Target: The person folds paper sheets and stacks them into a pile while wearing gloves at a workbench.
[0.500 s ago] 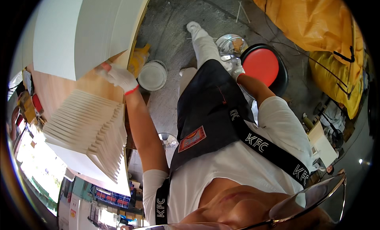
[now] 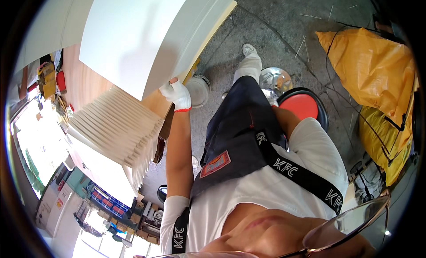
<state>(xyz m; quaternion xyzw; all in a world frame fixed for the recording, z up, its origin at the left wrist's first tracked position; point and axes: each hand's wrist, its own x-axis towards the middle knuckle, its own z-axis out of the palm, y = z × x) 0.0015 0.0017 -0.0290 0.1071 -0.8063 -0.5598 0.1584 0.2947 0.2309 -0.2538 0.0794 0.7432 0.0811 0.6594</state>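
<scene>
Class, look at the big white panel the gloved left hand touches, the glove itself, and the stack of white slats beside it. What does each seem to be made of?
White panel: probably painted or laminated board; smooth matte face, paler raw-looking edge.
Glove on the left hand: knitted white fabric with a red cuff trim.
Stack of slats: likely the same white-coated board, cut thin; flat uniform edges. Wood or composite cannot be told.

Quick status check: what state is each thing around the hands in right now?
Left hand: gloved, gripping the white panel's edge.
White panel: lifted, tilted.
Stack of white boards: lying on the wooden bench, fanned out.
Right hand: hidden behind the apron.
Red stool: upright, unoccupied.
</scene>
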